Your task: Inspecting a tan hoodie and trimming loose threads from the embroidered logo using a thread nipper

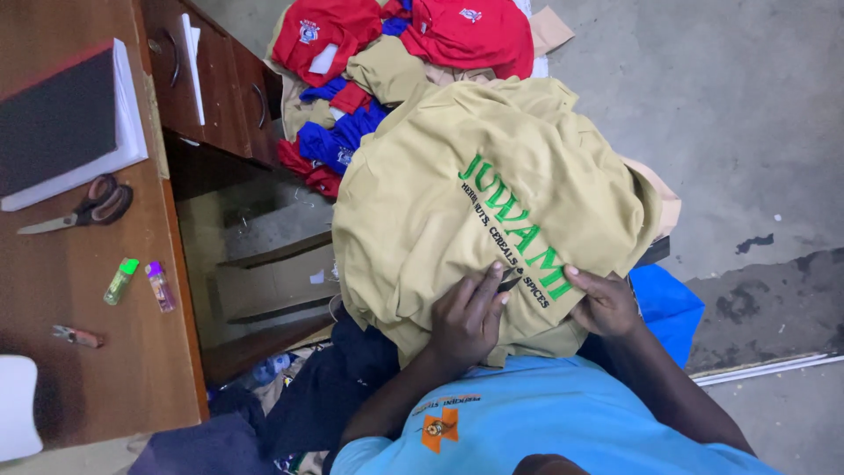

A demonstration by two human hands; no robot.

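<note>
Head view only. Khaki shirt [475, 202] with green embroidered lettering lies bunched on the person's lap, lettering side up, running diagonally toward the lower right.

Left hand [466, 321] rests flat on the lower edge of the shirt, fingers spread and pressing the fabric next to the lettering. A small dark tool [510, 283] pokes out at its fingertips; cannot tell what it is, or whether the hand actually grips it.

Right hand [602, 303] sits on the shirt just right of the lettering's end, fingers curled, pinching or pressing the fabric. Cannot tell which. Both hands are close together, lettering between them.

Person wears a light blue shirt [545, 431]. Blue fabric [668, 303] sticks out under the right forearm.

Beyond the khaki shirt: pile of red garments [466, 31], royal blue garments [338, 136] and more khaki pieces on the grey concrete floor [747, 114].

Left side: wooden tabletop [88, 352] with scissors [83, 209], a green lighter [120, 281], a small purple-capped lighter [160, 286], a small knife-like tool [77, 336] and a dark-covered book [61, 123]. Drawers with metal handles [215, 75] sit beside it. Dark clothing [325, 396] is heaped below the left forearm.
</note>
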